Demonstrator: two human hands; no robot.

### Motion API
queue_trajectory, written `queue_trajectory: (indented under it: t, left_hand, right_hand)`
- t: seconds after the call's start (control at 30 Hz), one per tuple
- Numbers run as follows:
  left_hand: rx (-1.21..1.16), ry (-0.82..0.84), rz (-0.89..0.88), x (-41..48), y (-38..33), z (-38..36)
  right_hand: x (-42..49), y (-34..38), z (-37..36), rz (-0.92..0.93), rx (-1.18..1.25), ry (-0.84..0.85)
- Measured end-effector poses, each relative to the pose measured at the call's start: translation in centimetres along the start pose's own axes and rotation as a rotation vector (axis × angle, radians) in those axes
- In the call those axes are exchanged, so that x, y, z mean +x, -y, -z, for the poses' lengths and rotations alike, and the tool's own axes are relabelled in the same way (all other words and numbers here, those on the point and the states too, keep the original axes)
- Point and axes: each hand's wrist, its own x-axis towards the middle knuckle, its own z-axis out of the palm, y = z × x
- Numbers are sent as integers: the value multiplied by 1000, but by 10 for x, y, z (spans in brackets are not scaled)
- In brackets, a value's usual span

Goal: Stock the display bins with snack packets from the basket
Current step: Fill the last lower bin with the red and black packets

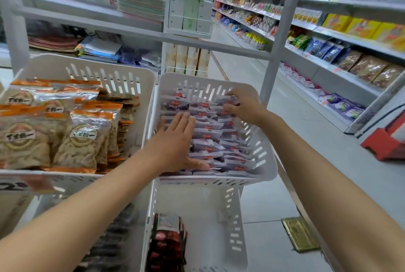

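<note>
Nearest, the left hand (175, 140) lies flat, fingers straight, on purple-white snack packets (210, 138) in the white display bin (197, 77); the right hand (245, 107) curls its fingers around packets at the back.

White slotted plastic bin (260, 162) holds glossy film snack packets (210, 131).

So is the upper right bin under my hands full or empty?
Mostly full: white-and-purple packets lie in overlapping rows across the whole bin, hiding its floor.
</note>
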Motion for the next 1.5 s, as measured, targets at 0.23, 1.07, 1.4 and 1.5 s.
queue_trajectory:
  t: [0.23,1.07,1.4,1.5]
  left_hand:
    - [-43,32,-3,-2,-2,7]
    - [-662,-29,260,-345,-31,-131]
    - [-1006,271,301,-400,-71,-166]
    - [-1218,418,266,-402,-93,-163]
  right_hand:
    - [-6,4,-21,-171,76,-36]
    - [-457,80,-115,-66,200,860]
    - [-503,78,-126,-12,136,889]
    - [-490,102,-104,-115,496,784]
